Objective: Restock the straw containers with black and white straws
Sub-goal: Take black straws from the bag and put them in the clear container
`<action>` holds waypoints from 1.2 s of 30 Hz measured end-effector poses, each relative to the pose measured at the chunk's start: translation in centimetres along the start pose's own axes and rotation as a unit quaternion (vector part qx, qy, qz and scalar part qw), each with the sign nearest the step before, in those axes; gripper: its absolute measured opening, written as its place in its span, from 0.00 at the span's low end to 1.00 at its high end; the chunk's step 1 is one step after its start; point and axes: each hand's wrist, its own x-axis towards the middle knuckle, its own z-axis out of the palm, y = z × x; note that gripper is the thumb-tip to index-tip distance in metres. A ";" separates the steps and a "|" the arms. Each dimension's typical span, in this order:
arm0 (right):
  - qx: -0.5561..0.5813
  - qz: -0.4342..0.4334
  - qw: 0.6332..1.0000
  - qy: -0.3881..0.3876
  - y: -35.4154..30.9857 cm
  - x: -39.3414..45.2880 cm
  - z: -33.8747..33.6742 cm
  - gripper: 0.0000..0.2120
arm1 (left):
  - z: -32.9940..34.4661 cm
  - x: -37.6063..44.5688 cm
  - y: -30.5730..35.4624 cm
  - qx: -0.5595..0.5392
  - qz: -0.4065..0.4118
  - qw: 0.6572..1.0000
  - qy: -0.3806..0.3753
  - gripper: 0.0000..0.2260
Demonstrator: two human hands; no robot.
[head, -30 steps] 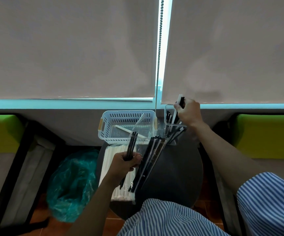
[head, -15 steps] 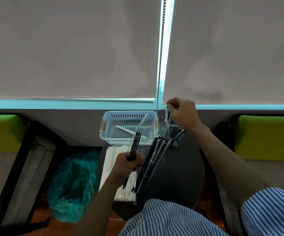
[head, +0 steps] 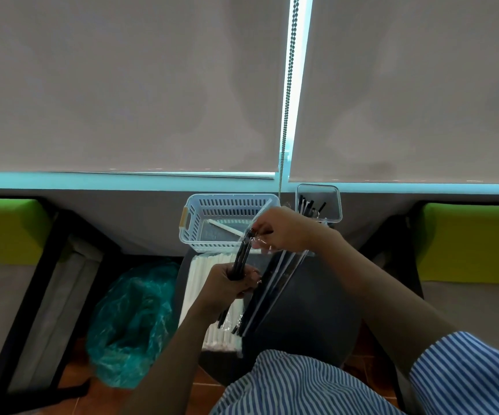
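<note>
The dark round counter [head: 317, 310] carried everything. At its far edge stood a white slotted basket [head: 227, 223], one white straw [head: 225, 228] lying inside. Just right of the basket stood a clear container [head: 320, 205] holding black straws. Nearer than the basket lay a pack of white straws [head: 212, 310]. The left hand [head: 230, 283] held a grip closed around a bundle of black straws [head: 242, 253]. The right hand [head: 287, 229] pinched the bundle's top end at the clear wrapper.

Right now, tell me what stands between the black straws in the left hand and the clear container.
The right hand pinches the tips of the black straws held by the left hand, so it lies between them and the clear container. Nothing else visibly blocks the way.
</note>
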 end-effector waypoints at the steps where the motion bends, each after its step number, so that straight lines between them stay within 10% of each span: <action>1: -0.002 -0.010 1.000 0.004 -0.2 0.1 0.2 0.02 | -0.1 0.0 -0.1 -0.001 0.000 1.000 0.002 0.03; 36: 0.098 0.108 0.974 0.173 0.6 0.9 -1.0 0.03 | -0.1 0.4 0.2 0.006 0.000 1.000 0.010 0.04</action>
